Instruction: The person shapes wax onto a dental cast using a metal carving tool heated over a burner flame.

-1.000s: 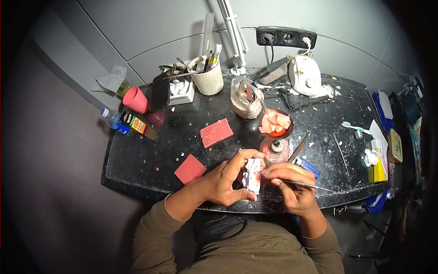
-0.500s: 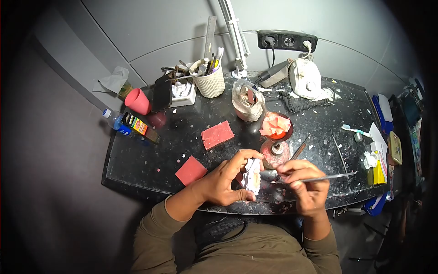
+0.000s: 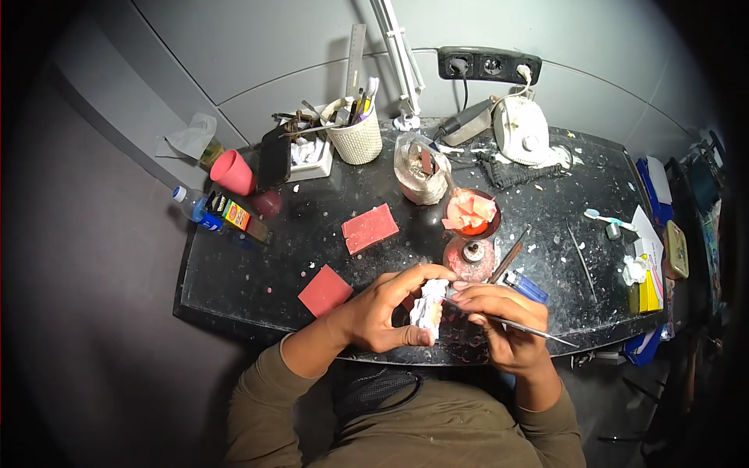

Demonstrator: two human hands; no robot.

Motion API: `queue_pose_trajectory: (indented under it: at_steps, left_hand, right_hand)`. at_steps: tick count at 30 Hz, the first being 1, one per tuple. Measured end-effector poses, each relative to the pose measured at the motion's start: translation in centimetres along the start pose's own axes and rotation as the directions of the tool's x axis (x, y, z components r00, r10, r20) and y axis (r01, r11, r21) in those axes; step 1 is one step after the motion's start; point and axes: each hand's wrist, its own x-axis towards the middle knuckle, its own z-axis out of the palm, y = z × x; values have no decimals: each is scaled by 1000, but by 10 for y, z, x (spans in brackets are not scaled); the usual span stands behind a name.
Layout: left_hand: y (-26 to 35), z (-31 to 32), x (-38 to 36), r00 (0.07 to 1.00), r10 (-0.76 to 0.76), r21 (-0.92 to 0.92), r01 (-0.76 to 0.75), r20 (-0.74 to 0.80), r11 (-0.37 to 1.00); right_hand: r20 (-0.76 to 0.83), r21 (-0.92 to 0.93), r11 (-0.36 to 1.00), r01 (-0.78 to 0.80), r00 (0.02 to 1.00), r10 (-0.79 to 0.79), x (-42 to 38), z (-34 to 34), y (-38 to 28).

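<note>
My left hand (image 3: 384, 312) grips a small white plaster cast (image 3: 428, 308) with pink on it, just above the near edge of the black worktable (image 3: 234, 273). My right hand (image 3: 503, 324) pinches a thin metal tool (image 3: 530, 329); its tip touches the cast and its handle points right. A small burner (image 3: 470, 257) stands just behind my hands, with a bowl of pink wax pieces (image 3: 472, 212) behind that.
Two pink wax slabs (image 3: 370, 227) (image 3: 324, 289) lie left of centre. A blue lighter (image 3: 527, 287) and loose metal tools (image 3: 583, 261) lie to the right. At the back stand a tool cup (image 3: 356, 136), a jar (image 3: 421, 170), a white machine (image 3: 521, 129) and a pink cup (image 3: 232, 171).
My right hand swung the tool away to the right, then brought its tip back to the cast. My left hand lowered the cast slightly toward me.
</note>
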Motion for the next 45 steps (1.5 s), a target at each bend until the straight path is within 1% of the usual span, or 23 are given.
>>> queue_pose_trajectory:
  at_steps: [6,8,9,11,12,14,19,22,24,26,27,30,32,33,35,36,38,39,40,41,42,43,45]
  left_hand:
    - [1,1,0,999,35,59,-34,-17,998]
    - [2,1,-1,1000,8,46,-7,-25,999]
    - [2,1,-1,1000,9,47,-8,-27,999]
    - [0,0,0,999,44,48,-43,-10,998]
    - [-1,0,-1,999,44,47,-44,-10,998]
    - [-6,1,0,988,152,98,-148,-40,984]
    - [-11,4,1,972,225,69,-220,-68,973]
    - [-12,4,0,976,206,39,-204,-71,978]
    - [-12,3,0,980,187,27,-185,-72,982]
    - [-12,3,1,973,219,27,-217,-80,976]
    - [-12,4,1,972,219,25,-218,-80,976]
    - [-12,4,1,965,243,59,-238,-102,969]
    - [-13,6,-1,961,229,124,-211,-155,970]
    - [-14,7,-1,961,230,125,-212,-154,969]
    - [-15,9,-2,946,269,285,-211,-183,935]
    - [-14,9,-2,946,269,285,-212,-182,935]
    - [-8,8,-3,976,187,223,-158,-115,962]
    - [-2,6,-2,991,103,90,-95,-82,991]
    - [-1,4,-2,991,103,87,-96,-85,992]
    - [0,2,-2,996,77,9,-76,-38,997]
    - [0,1,-2,999,54,-68,-53,10,996]
    - [2,4,-1,999,48,-76,-49,-14,996]
    - [7,2,-2,999,37,-56,-37,-3,998]
  right_hand:
    - [26,-24,1000,4,1000,-3,0,5,3]
    - [64,115,993,-8,998,1,-1,1,4]
    - [66,116,993,-7,998,-1,-2,-1,5]
    - [-80,251,966,-58,994,81,-6,-6,6]
    - [-136,260,964,-62,986,100,-9,-8,7]
    - [-248,473,874,-115,934,257,-18,-7,7]
    - [-208,374,890,-262,911,356,-28,-20,16]
    - [-230,1,1000,21,973,-20,-12,-16,18]
    - [-193,-6,1000,-4,981,2,-15,-19,16]
    - [-303,185,980,-76,944,131,-22,-15,17]
    - [-302,184,980,-77,944,131,-27,-16,17]
    - [-316,334,923,-191,900,300,-35,-21,17]
    - [-271,72,984,-162,946,176,-31,-20,14]
    - [-346,228,951,-210,895,281,-27,-7,4]
    - [-301,52,986,-158,939,166,-23,-2,1]
    - [-261,-73,990,-123,960,100,-21,-1,1]
    - [-181,-145,986,-79,982,52,-15,2,-6]
    - [-160,-197,979,-48,987,16,-11,4,-10]
    - [-136,-248,969,-15,991,-19,-8,5,-12]
    - [-132,-248,969,-15,991,-18,-8,5,-11]
    - [-80,-250,967,56,994,-78,-8,6,-9]
    - [-29,-247,961,126,990,-138,-7,7,-8]
    - [13,-265,953,145,989,-147,-4,6,-12]
